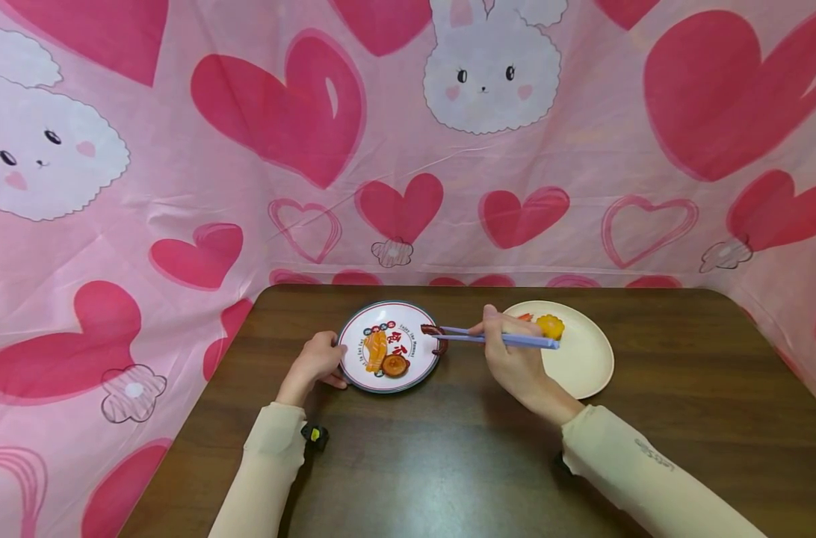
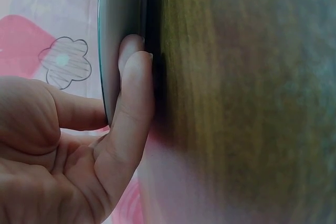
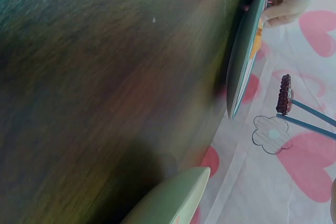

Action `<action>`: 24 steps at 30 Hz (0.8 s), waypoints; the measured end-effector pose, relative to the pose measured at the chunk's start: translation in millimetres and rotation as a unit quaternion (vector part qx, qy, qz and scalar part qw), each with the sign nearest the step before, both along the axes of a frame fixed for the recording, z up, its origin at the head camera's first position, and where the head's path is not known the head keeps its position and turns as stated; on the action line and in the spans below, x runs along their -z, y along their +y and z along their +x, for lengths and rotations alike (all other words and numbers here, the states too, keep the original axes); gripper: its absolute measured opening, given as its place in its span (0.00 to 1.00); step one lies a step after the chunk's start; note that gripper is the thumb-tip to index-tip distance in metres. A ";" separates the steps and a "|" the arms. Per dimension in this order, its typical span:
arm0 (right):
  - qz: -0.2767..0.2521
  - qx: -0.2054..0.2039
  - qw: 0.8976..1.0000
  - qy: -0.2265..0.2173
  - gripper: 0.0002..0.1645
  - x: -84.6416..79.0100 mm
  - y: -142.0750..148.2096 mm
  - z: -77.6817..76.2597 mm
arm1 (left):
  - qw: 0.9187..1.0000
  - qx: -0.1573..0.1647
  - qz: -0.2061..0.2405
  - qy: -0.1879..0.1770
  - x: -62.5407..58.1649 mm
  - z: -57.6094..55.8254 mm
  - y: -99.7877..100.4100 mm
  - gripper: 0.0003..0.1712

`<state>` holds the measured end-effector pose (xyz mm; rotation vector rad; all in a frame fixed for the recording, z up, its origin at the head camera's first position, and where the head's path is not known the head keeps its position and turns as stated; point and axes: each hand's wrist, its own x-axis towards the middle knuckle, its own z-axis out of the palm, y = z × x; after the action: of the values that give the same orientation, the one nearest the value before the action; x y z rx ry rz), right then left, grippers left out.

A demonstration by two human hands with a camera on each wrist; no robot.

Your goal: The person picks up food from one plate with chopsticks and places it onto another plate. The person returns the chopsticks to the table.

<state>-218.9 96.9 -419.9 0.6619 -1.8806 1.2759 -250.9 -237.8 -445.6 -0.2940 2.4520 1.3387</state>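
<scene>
My left hand (image 1: 317,359) grips the left rim of a white plate (image 1: 418,368) with red lettering. In the left wrist view, its fingers (image 2: 134,98) reach under the plate's edge, with the thumb against the rim. On this plate lie an orange striped slice like salmon (image 1: 376,350) and a round brown food piece (image 1: 395,365). Lavender chopsticks (image 1: 532,341) are held in my right hand (image 1: 518,366). Their tips pinch a dark red, curved, tentacle-like piece (image 3: 284,94), raised above the white plate's right edge.
Right of the white plate, partly behind my right hand, stands a cream plate (image 1: 592,366). It bears a yellow scalloped piece (image 1: 551,326) and a red-orange piece (image 1: 525,317). Both plates stand on a dark wooden table (image 1: 435,463). A pink heart-patterned cloth (image 1: 394,254) hangs behind it.
</scene>
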 end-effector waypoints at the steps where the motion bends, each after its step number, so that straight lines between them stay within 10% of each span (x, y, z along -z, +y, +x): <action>1: 0.001 -0.004 1.000 -0.001 0.21 0.4 -1.2 -0.3 | 1.000 0.000 0.000 0.001 -0.1 0.0 0.1 0.13; 24: 0.012 -0.059 0.998 -0.002 0.17 5.4 -26.9 -8.3 | 1.000 0.000 -0.009 -0.006 -1.4 -0.8 0.4 0.13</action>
<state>-227.2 70.0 -425.3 0.7937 -1.8865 1.3293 -251.7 -237.4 -444.3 -0.3047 2.4558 1.3119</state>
